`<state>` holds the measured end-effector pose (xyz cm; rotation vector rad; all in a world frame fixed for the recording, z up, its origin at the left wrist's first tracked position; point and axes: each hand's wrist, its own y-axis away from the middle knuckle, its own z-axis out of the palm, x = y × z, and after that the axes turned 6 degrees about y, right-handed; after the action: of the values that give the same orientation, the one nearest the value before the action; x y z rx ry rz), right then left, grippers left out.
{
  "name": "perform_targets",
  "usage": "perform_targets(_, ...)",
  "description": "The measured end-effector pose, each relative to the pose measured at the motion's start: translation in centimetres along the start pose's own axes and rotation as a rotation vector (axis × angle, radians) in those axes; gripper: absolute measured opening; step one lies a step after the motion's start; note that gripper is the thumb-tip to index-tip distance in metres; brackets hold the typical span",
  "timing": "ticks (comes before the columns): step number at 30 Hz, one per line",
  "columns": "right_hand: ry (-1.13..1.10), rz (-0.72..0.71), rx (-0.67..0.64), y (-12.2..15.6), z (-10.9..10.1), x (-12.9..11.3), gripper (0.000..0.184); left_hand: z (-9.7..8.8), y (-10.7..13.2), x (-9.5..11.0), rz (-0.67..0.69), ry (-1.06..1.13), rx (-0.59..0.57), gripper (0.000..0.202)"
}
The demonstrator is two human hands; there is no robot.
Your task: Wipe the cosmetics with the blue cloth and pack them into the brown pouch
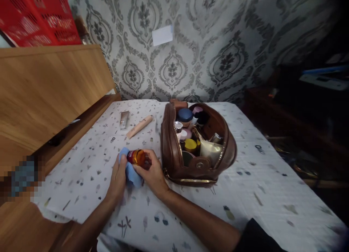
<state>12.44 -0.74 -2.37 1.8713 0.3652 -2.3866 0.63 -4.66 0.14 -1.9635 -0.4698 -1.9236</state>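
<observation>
My left grip [117, 179] is closed on a blue cloth [131, 171], pressing it to an amber bottle [136, 157] with a dark red label, and my right grip [152, 170] wraps the bottle's other end. The bottle lies roughly level between them, near the front left of an open brown leather toiletry bag [170, 150]. Inside that bag I can make out a navy-lidded jar [185, 115] and a yellow-lidded jar [190, 144] — plus a cream pouch [209, 152] near its right wall. Left of the bag, a peach tube [139, 126] and a smaller flat tube [124, 119] lie on the printed white cloth [240, 197] covering the tabletop. Farther left of the bag stands a wooden panel [54, 92] — a red plastic crate [40, 17] sits above it, and damask wallpaper [174, 37] rises behind the bag.
</observation>
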Motion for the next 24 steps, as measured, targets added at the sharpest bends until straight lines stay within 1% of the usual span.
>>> perform_targets(3,-0.044,0.001,-0.025,0.0,0.0,0.2,0.045,-0.1,-1.2,0.8,0.059,-0.165,0.004,0.051)
perform_targets(4,-0.053,0.011,-0.034,0.0,0.1,0.3,0.046,-0.2,-1.6,1.0,0.099,-0.197,-0.015,0.052)
perform_targets(6,-0.041,0.024,-0.038,0.0,0.1,0.5,0.046,-0.5,-2.3,1.2,0.227,-0.269,-0.074,0.051)
perform_targets(7,-0.026,0.022,-0.036,0.0,0.1,0.7,0.046,-0.7,-2.5,1.3,0.313,-0.316,-0.132,0.048)
perform_targets(8,-0.001,0.009,-0.038,0.0,0.1,0.9,0.045,-0.9,-2.7,1.3,0.403,-0.375,-0.215,0.045)
perform_targets(10,0.087,-0.042,-0.044,0.0,0.0,1.3,0.042,-1.2,-2.8,1.5,0.553,-0.517,-0.421,0.040)
perform_targets(11,0.142,-0.069,-0.040,0.0,-0.1,1.5,0.043,-1.2,-2.8,1.6,0.600,-0.582,-0.511,0.040)
perform_targets(12,0.197,-0.089,-0.027,-0.1,-0.2,1.7,0.047,-1.2,-2.9,1.6,0.629,-0.636,-0.571,0.039)
perform_targets(13,0.249,-0.102,-0.006,-0.1,-0.4,1.9,0.053,-1.2,-3.0,1.7,0.644,-0.678,-0.598,0.038)
perform_targets(14,0.290,-0.109,0.013,-0.2,-0.5,2.1,0.059,-1.1,-3.1,1.7,0.656,-0.707,-0.599,0.036)
perform_targets(15,0.329,-0.115,0.021,-0.2,-0.6,2.2,0.061,-1.1,-3.4,1.7,0.674,-0.729,-0.586,0.035)
perform_targets(16,0.372,-0.122,0.015,-0.3,-0.7,2.3,0.058,-1.0,-3.7,1.7,0.704,-0.751,-0.576,0.034)
perform_targets(18,0.467,-0.138,-0.012,-0.4,-0.8,2.3,0.041,-1.0,-4.5,1.6,0.799,-0.803,-0.587,0.035)
perform_targets(20,0.532,-0.140,-0.035,-0.4,-0.9,2.1,0.025,-1.0,-5.3,1.5,0.904,-0.857,-0.628,0.036)
perform_targets(22,0.552,-0.133,-0.036,-0.5,-0.9,1.9,0.021,-0.9,-5.9,1.2,0.974,-0.890,-0.662,0.036)
perform_targets(24,0.578,-0.134,-0.025,-0.4,-0.8,1.7,0.019,-0.7,-6.3,0.8,0.997,-0.878,-0.659,0.033)
